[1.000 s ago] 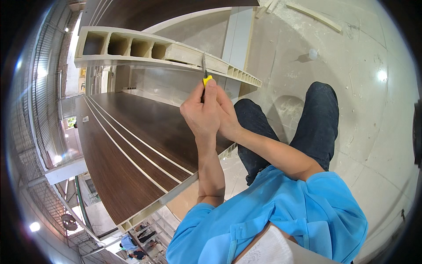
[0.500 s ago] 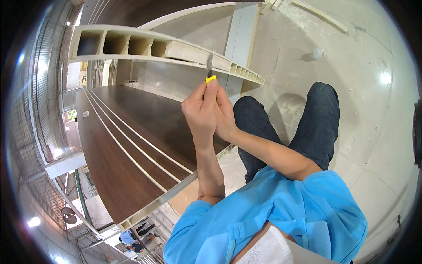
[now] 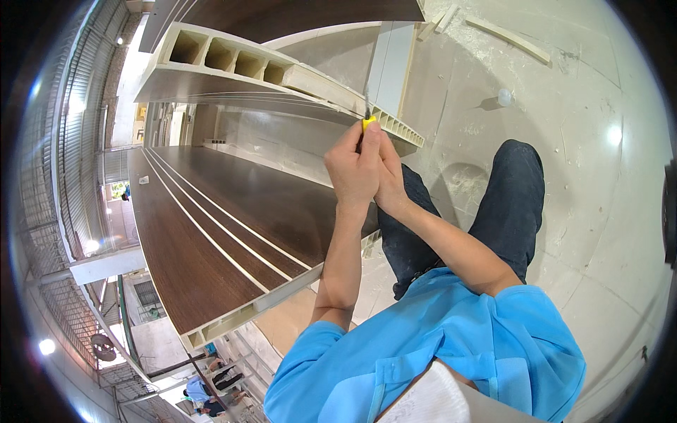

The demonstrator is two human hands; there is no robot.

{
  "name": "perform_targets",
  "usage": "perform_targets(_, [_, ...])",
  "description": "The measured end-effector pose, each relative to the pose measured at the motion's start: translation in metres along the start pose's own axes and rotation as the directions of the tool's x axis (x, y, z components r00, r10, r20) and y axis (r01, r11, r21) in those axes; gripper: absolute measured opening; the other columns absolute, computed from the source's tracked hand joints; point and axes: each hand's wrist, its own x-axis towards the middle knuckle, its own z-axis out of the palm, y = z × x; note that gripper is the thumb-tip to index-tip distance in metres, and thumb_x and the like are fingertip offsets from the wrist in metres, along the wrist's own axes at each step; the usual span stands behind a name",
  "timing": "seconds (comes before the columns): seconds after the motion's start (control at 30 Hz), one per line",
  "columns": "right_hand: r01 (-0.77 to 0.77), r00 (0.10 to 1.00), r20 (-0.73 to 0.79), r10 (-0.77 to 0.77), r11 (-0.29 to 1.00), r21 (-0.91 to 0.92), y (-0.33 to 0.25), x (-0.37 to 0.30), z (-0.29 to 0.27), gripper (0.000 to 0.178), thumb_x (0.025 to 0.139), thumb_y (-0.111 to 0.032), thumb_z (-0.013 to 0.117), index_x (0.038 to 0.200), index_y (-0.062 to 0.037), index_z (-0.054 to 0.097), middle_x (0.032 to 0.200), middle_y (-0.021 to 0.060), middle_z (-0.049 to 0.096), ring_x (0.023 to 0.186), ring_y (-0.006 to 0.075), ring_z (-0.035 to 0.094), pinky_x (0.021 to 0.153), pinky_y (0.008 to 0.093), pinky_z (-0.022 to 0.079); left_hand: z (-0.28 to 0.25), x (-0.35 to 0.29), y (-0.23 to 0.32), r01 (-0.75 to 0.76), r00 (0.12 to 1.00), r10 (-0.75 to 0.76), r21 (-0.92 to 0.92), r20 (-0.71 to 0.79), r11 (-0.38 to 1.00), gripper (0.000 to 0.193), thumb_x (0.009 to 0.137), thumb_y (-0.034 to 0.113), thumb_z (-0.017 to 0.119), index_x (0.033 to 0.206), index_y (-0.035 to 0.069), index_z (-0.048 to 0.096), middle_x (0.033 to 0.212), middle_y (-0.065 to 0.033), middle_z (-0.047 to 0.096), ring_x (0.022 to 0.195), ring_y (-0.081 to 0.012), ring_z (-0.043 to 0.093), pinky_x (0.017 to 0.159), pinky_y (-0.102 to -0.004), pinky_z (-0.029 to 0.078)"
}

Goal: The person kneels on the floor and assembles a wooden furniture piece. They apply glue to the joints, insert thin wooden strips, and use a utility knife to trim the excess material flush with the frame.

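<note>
Brown door (image 3: 233,218) at left; above it, the hollow-edged board (image 3: 324,86) now shows more of its striped face. Left hand (image 3: 352,166) clamped on the yellow knife (image 3: 369,123), blade slid rightward along that edge, beside the small cells, right hand (image 3: 390,180) clasped in together.

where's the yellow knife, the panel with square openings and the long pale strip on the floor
Yellow knife (image 3: 369,123), head view: yellow front end of the handle.
Panel with square openings (image 3: 220,86), head view: brown face below the openings.
Long pale strip (image 3: 508,40), head view: middle of its length.
</note>
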Motion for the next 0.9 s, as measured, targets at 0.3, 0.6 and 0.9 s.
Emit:
perform_targets(0.3, [-0.020,0.999,0.037,0.024,0.996,-0.089,0.010,0.004,0.031,0.032,0.113,-0.025,0.051,0.137,-0.0030,0.053,0.109,0.0047,0.062,0.099,0.0142,0.058,0.088,0.0308,0.050,-0.032,0.006,0.004,0.155,0.988,-0.154,0.047,-0.031,0.987,0.039,0.107,0.033,0.067,0.109,-0.004,0.079,0.088,-0.0056,0.075,0.085,-0.0101,0.062,0.078,-0.0284,0.051])
perform_targets(0.6, [-0.084,0.996,-0.029,0.084,0.996,0.002,0.016,0.004,0.006,0.032,0.114,-0.024,0.050,0.137,-0.0027,0.054,0.112,0.0026,0.062,0.101,0.0114,0.057,0.090,0.0283,0.049,-0.007,0.011,-0.008,0.269,0.951,-0.290,0.178,0.107,0.947,0.037,0.106,0.030,0.069,0.109,-0.006,0.078,0.084,-0.0088,0.075,0.082,-0.0077,0.061,0.076,-0.0287,0.052])
perform_targets(0.9, [-0.053,0.996,0.066,0.057,0.996,-0.066,0.001,0.014,0.020,0.028,0.115,-0.025,0.051,0.132,-0.0039,0.055,0.107,0.0006,0.060,0.099,0.0095,0.055,0.086,0.0261,0.048,-0.018,0.015,0.006,0.057,0.997,-0.053,0.092,-0.048,0.994,0.036,0.108,0.025,0.065,0.109,-0.009,0.077,0.079,-0.0053,0.072,0.078,-0.0077,0.058,0.070,-0.0280,0.050])
